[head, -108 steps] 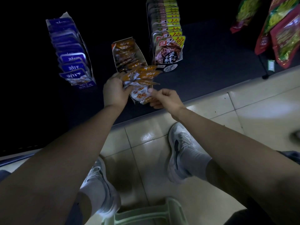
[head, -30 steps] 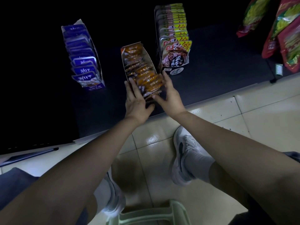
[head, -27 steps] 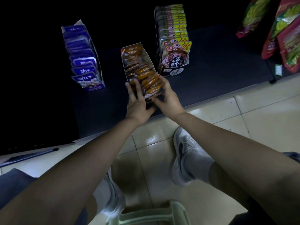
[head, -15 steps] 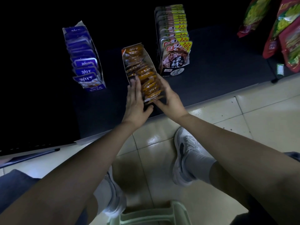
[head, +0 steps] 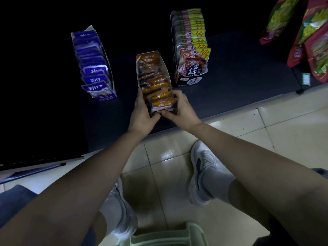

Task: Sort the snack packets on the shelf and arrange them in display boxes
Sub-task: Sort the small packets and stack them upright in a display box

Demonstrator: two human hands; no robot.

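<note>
Left hand (head: 142,113) and right hand (head: 182,109) clasp the front orange packets (head: 162,102) in the orange display box (head: 165,70). 1 blue box (head: 108,66) stands left of it, 1 black box (head: 192,80) right.

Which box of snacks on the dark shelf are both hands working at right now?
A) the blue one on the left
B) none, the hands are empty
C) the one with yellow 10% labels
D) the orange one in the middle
D: the left hand and right hand both grip the packets at the front end of the orange box.
</note>
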